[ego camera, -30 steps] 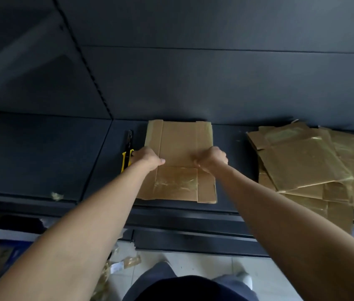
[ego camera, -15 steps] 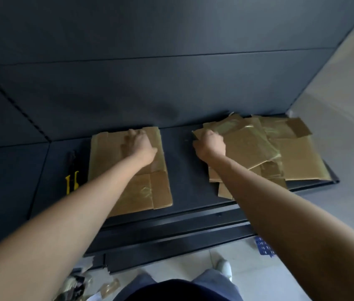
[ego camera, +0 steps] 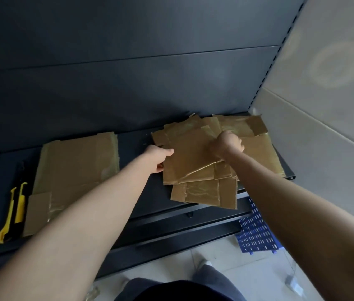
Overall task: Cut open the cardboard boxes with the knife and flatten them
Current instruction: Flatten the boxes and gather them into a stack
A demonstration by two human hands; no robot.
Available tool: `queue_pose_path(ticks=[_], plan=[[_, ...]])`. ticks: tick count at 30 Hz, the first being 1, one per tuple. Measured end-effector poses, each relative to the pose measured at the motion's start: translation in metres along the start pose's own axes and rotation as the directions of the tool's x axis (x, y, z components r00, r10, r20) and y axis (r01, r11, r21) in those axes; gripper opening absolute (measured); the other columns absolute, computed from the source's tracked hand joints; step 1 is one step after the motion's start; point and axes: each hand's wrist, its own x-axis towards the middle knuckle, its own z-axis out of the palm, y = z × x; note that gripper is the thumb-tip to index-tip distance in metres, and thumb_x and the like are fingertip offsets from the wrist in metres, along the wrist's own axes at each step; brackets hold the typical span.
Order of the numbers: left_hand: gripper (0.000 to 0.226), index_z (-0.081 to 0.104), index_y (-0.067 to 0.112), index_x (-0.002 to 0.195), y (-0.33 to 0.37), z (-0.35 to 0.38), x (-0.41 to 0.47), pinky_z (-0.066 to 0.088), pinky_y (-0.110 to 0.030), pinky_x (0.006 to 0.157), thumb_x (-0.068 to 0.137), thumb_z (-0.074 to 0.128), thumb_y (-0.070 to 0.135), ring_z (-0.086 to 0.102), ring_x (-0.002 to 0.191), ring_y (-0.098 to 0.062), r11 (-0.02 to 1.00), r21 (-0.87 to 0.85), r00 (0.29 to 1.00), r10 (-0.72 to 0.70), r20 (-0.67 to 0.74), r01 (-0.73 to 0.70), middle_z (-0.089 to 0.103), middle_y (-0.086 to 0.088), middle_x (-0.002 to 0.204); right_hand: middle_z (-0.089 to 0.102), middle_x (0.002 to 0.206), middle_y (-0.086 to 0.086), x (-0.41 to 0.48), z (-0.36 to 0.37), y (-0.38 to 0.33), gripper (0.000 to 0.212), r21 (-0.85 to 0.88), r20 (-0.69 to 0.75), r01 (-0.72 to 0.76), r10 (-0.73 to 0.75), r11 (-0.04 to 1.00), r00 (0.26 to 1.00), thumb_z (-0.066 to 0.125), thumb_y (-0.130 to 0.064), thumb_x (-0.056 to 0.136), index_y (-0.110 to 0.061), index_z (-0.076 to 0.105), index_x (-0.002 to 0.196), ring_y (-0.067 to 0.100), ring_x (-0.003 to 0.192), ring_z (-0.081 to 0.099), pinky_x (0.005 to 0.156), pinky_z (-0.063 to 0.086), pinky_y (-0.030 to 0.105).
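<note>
Pile: flattened cardboard boxes [ego camera: 204, 192], taped and glossy, lay in a loose overlapping heap at the right end of a dark metal shelf [ego camera: 137, 198], some edges hanging past its front lip.
Top sheet: the top sheet [ego camera: 189, 157] of that heap sat tilted, its near right corner raised off the sheets below.
Left hand: the left hand [ego camera: 157, 158] pinched the top sheet's left edge, thumb laid on top and fingers tucked beneath.
Right hand: the right hand [ego camera: 227, 143] was curled into a fist on the top sheet's right side, fingers closed on the cardboard.
Single box: one more flattened box [ego camera: 74, 170] lay alone on the shelf, apart from the heap on its left, touched by neither hand.
Knife: a yellow-and-black utility knife [ego camera: 14, 210] rested on the shelf just beside that box's left edge, well apart from both hands.
Below: a blue perforated crate [ego camera: 256, 233] stood on the tiled floor under the shelf's right end.
</note>
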Motion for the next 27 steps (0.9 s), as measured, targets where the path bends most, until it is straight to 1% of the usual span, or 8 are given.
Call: queue_pose_path(ticks=[3, 7, 12, 14, 16, 20, 24, 27], plan=[[0.045, 0.054, 0.004, 0.125, 0.005, -0.001, 0.001, 0.051, -0.038, 0.086, 0.087, 0.069, 0.023, 0.061, 0.102, -0.027, 1.0, 0.018, 0.995, -0.008, -0.099, 0.01, 0.062, -0.013, 0.117, 0.062, 0.115, 0.012, 0.003, -0.001, -0.003, 0.043, 0.09, 0.035, 0.061, -0.065, 0.994, 0.997, 0.062, -0.033, 0.089, -0.004, 0.055, 0.12, 0.029, 0.108, 0.058, 0.094, 0.045, 0.038], [0.046, 0.05, 0.001, 0.13, 0.007, -0.017, 0.003, 0.045, -0.045, 0.099, 0.09, 0.065, 0.018, 0.055, 0.114, -0.033, 1.0, 0.027, 0.956, 0.009, -0.295, -0.001, 0.057, -0.015, 0.127, 0.069, 0.089, 0.007, 0.009, 0.003, 0.003, 0.032, 0.19, 0.213, 0.156, -0.196, 0.969, 0.957, 0.063, -0.033, 0.09, -0.002, 0.065, 0.1, 0.018, 0.069, 0.063, 0.051, 0.047, 0.024], [0.049, 0.035, 0.004, 0.144, 0.004, -0.027, -0.001, 0.035, -0.046, 0.105, 0.098, 0.05, 0.01, 0.041, 0.13, -0.034, 0.998, 0.06, 0.905, 0.041, -0.423, -0.017, 0.04, -0.017, 0.144, 0.059, 0.116, 0.015, 0.02, -0.01, 0.019, 0.031, 0.105, 0.144, 0.104, -0.119, 0.989, 0.982, 0.056, -0.015, 0.09, -0.001, 0.057, 0.117, 0.032, 0.11, 0.056, 0.092, 0.05, 0.042], [0.051, 0.029, 0.004, 0.147, -0.001, -0.027, -0.004, 0.033, -0.044, 0.107, 0.099, 0.048, 0.009, 0.037, 0.134, -0.034, 0.996, 0.089, 0.897, 0.05, -0.439, -0.012, 0.036, -0.017, 0.148, 0.06, 0.092, 0.012, 0.027, -0.015, 0.026, 0.016, 0.117, 0.211, 0.112, -0.135, 0.987, 0.968, 0.058, -0.015, 0.091, 0.001, 0.056, 0.091, 0.027, 0.092, 0.062, 0.072, 0.054, 0.032], [0.052, 0.026, 0.004, 0.148, -0.006, -0.025, -0.01, 0.032, -0.041, 0.108, 0.1, 0.046, 0.008, 0.034, 0.136, -0.033, 0.992, 0.123, 0.893, 0.049, -0.448, 0.008, 0.033, -0.017, 0.15, 0.051, 0.071, 0.005, 0.028, -0.017, 0.028, 0.03, 0.138, 0.275, 0.107, -0.142, 0.985, 0.951, 0.058, -0.018, 0.093, -0.006, 0.045, 0.069, 0.017, 0.067, 0.056, 0.055, 0.045, 0.023], [0.053, 0.023, 0.003, 0.148, -0.011, -0.022, -0.017, 0.03, -0.039, 0.109, 0.1, 0.045, 0.009, 0.032, 0.138, -0.032, 0.992, 0.123, 0.9, 0.036, -0.435, 0.02, 0.031, -0.016, 0.152, 0.056, 0.079, 0.008, 0.029, -0.015, 0.026, 0.035, 0.249, 0.304, 0.075, -0.151, 0.966, 0.941, 0.061, -0.022, 0.093, -0.007, 0.042, 0.068, 0.023, 0.082, 0.061, 0.076, 0.053, 0.029], [0.054, 0.022, 0.004, 0.149, -0.006, -0.029, -0.013, 0.027, -0.041, 0.112, 0.101, 0.044, 0.012, 0.03, 0.138, -0.031, 0.995, 0.098, 0.926, 0.017, -0.378, 0.022, 0.029, -0.014, 0.153, 0.06, 0.095, 0.012, 0.034, -0.026, 0.026, 0.01, 0.433, 0.295, -0.036, -0.104, 0.901, 0.95, 0.054, -0.01, 0.094, -0.002, 0.059, 0.091, 0.029, 0.103, 0.061, 0.083, 0.053, 0.032], [0.054, 0.025, 0.004, 0.149, 0.002, -0.037, -0.008, 0.028, -0.045, 0.113, 0.101, 0.046, 0.017, 0.033, 0.137, -0.031, 1.0, -0.003, 0.947, -0.023, -0.32, 0.023, 0.032, -0.015, 0.151, 0.055, 0.092, 0.011, 0.042, -0.044, 0.033, 0.023, 0.51, 0.158, -0.086, 0.005, 0.856, 0.987, 0.045, -0.009, 0.096, -0.009, 0.049, 0.073, 0.022, 0.081, 0.06, 0.074, 0.055, 0.03]])
